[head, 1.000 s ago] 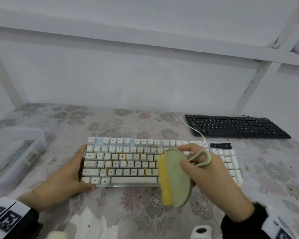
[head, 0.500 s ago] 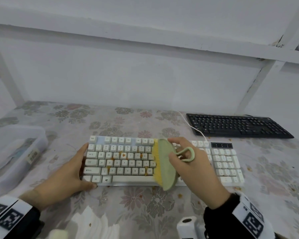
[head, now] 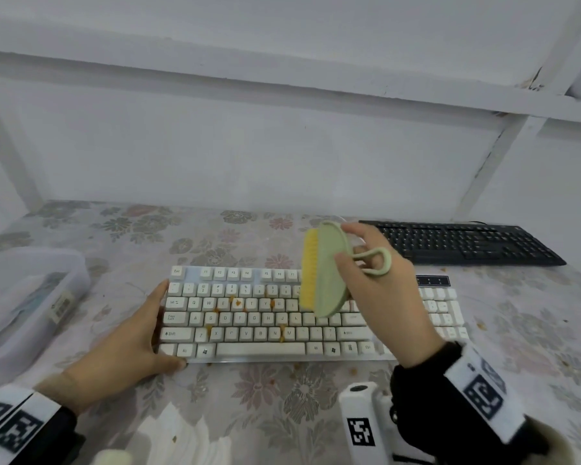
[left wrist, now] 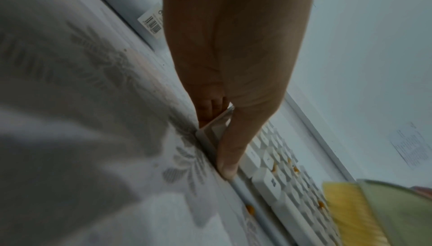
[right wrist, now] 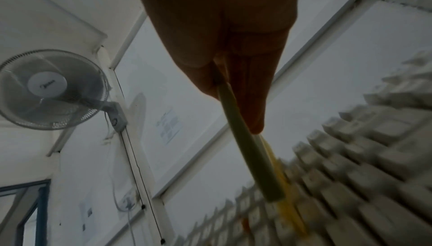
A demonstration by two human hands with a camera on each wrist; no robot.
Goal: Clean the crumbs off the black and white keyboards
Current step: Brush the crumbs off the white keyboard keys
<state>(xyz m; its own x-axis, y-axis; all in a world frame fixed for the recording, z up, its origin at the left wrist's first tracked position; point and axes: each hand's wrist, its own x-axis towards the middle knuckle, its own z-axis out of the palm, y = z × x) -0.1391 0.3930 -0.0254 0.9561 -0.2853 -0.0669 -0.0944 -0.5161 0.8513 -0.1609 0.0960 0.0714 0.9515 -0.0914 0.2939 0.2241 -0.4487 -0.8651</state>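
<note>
A white keyboard lies in the middle of the flowered tablecloth, with orange crumbs between its left-hand keys. My left hand grips its left front corner, thumb along the front edge and fingers against the left side. My right hand holds a green brush by its loop handle. The brush stands on edge over the upper rows, yellow bristles facing left. The right wrist view shows the brush edge-on over blurred keys. The black keyboard lies at the back right.
A clear plastic box stands at the left table edge. White paper and a white tagged device lie at the near edge. Loose crumbs dot the cloth in front of the white keyboard. A wall rises behind the table.
My right hand has carried the brush from the keyboard's front edge up and away to its upper rows. The left hand and the white keyboard have stayed put.
</note>
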